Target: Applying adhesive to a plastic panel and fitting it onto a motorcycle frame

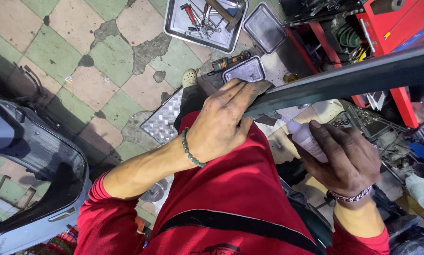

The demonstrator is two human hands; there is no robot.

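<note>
My left hand, grimy and with a green bead bracelet on the wrist, grips the near end of a long dark panel that runs up to the right. In my right hand, which wears a woven wristband, is a small white squeeze bottle. The bottle's nozzle points up at the underside of the panel, close to my left hand's fingers. I wear a red long-sleeved shirt, and my lap fills the lower middle of the view.
A steel tray with several hand tools lies on the checkered tile floor, with two smaller trays beside it. A scooter body stands at the left. Red equipment and engine parts crowd the right.
</note>
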